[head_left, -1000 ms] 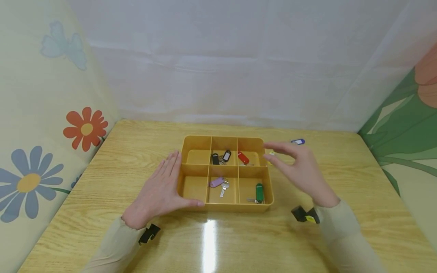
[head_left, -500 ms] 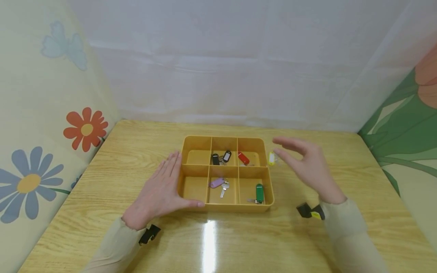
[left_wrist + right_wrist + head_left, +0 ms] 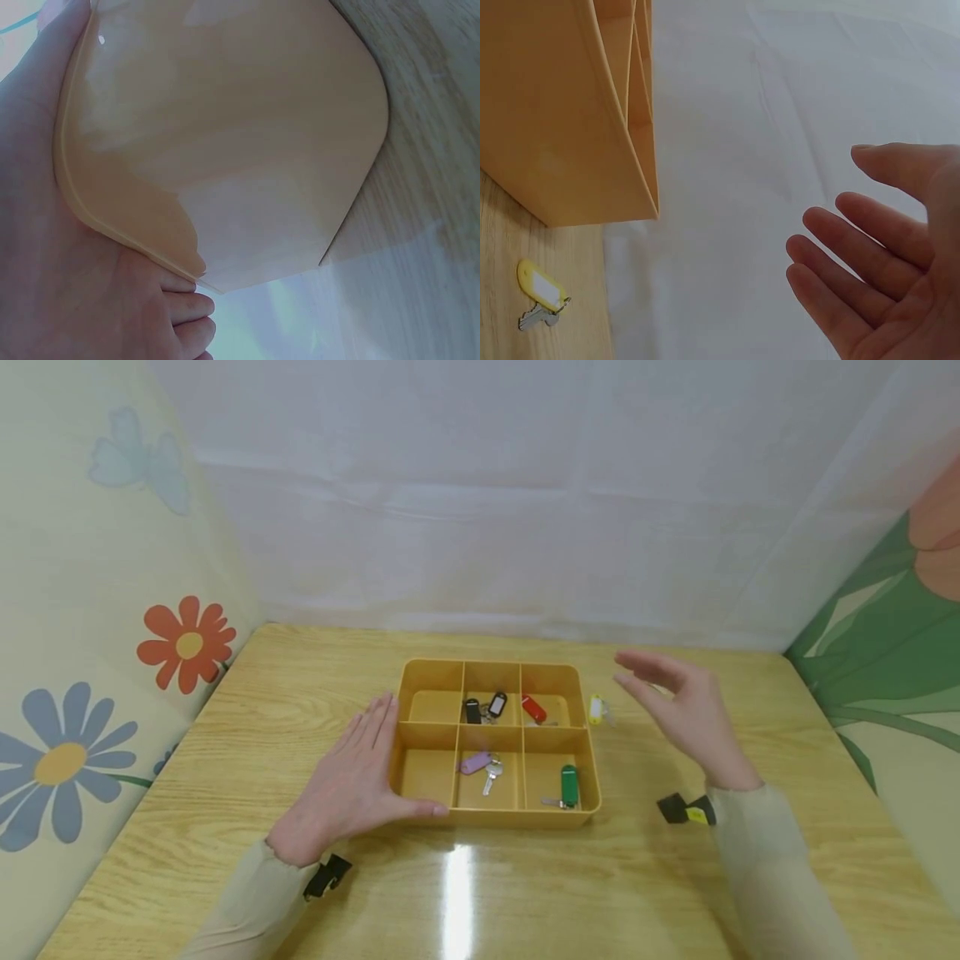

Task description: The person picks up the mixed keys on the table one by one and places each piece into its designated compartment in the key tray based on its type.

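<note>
While the left hand (image 3: 348, 783) touches the box (image 3: 517, 817), the right (image 3: 693, 714) hovers.

6 keytags (image 3: 570, 785) vis., 1 tray (image 3: 517, 817), 2 hands (image 3: 348, 779)

- Smooth, glossy plastic is shown by the tray (image 3: 502, 818).
- The counter (image 3: 300, 693) is faced with shiny wood grain.
- Metal is seen in the key (image 3: 534, 316), plastic in the yellow tag (image 3: 541, 285).
- Creased, matt cloth is seen in the backdrop (image 3: 480, 518).

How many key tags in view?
6: two black tags, inside organizer, back middle; red tag, back right; purple tag, front middle; green tag, front right; yellow tag, on table beside organizer. Right hand may hide more.
</note>
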Available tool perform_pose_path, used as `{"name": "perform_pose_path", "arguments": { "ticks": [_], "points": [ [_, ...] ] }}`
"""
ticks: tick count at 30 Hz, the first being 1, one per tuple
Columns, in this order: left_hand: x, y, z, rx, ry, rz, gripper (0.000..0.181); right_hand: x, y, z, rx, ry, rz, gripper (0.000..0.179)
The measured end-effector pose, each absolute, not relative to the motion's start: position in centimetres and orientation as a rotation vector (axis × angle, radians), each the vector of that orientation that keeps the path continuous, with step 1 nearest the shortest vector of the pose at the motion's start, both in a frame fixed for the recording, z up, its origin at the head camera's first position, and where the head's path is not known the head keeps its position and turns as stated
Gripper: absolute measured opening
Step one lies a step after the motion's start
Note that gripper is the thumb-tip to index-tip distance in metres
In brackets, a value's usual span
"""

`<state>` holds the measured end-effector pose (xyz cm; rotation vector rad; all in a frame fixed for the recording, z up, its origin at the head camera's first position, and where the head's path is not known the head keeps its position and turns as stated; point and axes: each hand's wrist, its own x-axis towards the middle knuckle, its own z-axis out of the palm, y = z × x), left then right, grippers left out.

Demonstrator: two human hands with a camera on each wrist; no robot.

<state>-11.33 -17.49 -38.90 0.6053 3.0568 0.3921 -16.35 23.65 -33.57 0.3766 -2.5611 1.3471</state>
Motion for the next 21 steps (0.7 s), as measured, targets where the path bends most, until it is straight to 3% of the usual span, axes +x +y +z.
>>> {"name": "perform_pose_path", "arguments": {
  "ticks": [21],
  "points": [
    [-11.3,-17.4,-38.8,0.59,3.052,0.395,0.149,-20.7,24.6,-36.4,0.308,-2.722,1.347,0.057]
  ]
}}
